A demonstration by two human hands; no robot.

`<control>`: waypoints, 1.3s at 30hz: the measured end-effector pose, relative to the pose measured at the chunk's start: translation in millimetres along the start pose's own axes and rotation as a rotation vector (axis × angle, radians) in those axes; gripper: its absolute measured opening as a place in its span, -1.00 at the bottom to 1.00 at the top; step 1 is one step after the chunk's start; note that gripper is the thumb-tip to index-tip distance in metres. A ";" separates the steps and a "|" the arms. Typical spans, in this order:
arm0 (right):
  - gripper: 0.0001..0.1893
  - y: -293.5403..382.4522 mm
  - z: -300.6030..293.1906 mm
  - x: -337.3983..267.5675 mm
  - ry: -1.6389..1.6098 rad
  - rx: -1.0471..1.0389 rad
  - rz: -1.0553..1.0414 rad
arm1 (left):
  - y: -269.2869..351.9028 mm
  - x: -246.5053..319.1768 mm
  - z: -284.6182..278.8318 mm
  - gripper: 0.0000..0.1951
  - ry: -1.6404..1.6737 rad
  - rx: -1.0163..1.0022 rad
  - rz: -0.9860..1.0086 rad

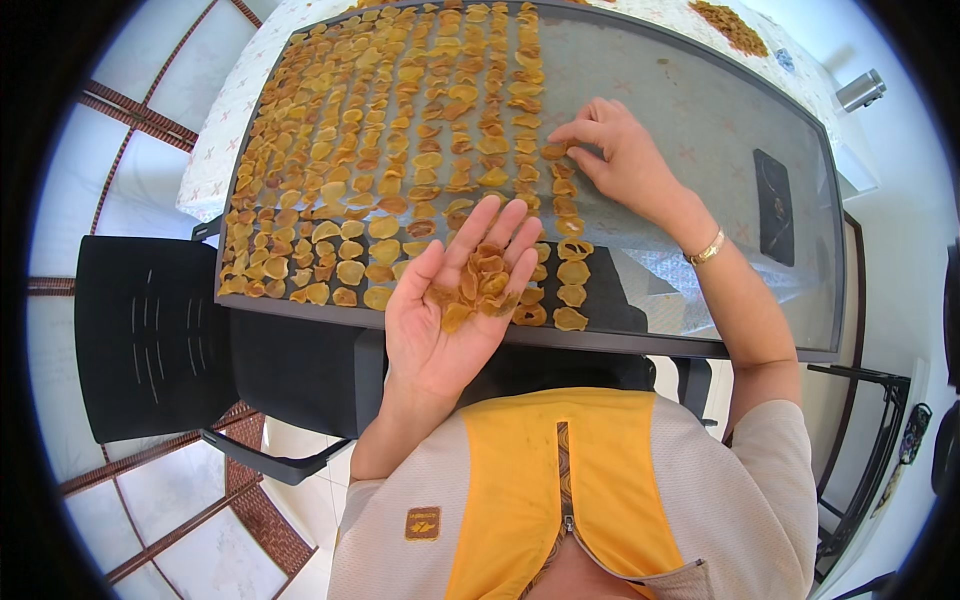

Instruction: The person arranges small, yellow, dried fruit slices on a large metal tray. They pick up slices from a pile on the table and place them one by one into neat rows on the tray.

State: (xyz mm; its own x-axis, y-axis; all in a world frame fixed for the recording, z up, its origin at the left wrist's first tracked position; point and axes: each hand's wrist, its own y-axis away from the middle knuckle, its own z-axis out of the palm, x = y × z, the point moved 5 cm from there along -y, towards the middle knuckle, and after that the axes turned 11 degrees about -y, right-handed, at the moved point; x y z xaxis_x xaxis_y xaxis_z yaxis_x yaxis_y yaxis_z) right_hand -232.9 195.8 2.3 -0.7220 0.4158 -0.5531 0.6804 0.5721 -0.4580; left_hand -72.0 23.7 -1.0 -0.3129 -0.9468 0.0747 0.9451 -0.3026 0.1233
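My left hand (457, 315) is palm up over the near edge of a glass-topped table (720, 225), with a small pile of thin amber-brown dried slices (484, 281) on its palm and its fingers spread. To the right and farther off, my right hand (619, 154) pinches one brown slice (553, 151) between thumb and fingers, at the far end of the rightmost column. Many yellow-brown slices (337, 150) lie in columns over the left and middle of the glass. What exactly the slices are, I cannot tell.
A black phone-like slab (774, 206) lies on the glass at the right. Beyond the dark frame is a patterned cloth (667, 15) with a heap of brown pieces (729, 28). A metal cylinder (861, 91) is at the far right. A black chair (157, 337) stands to the left.
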 end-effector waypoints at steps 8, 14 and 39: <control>-0.89 -1.2 2.4 -2.6 0.017 -0.004 -0.054 | 0.0 0.3 -0.6 -0.43 -0.005 0.002 0.002; -0.91 2.5 -0.1 14.4 -0.109 0.046 0.108 | -0.2 0.0 -0.6 -0.43 -0.010 0.005 0.001; -0.88 12.9 5.4 15.0 -0.135 0.085 0.247 | -0.6 -2.0 -3.0 -0.43 -0.022 0.012 -0.008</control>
State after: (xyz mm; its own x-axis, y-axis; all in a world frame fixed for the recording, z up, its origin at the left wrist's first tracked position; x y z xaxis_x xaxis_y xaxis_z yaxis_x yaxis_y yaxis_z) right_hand -234.3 205.6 -15.6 -0.5138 0.4341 -0.7400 0.8456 0.4015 -0.3516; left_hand -71.6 25.5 -4.3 -0.3223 -0.9418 0.0951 0.9415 -0.3085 0.1358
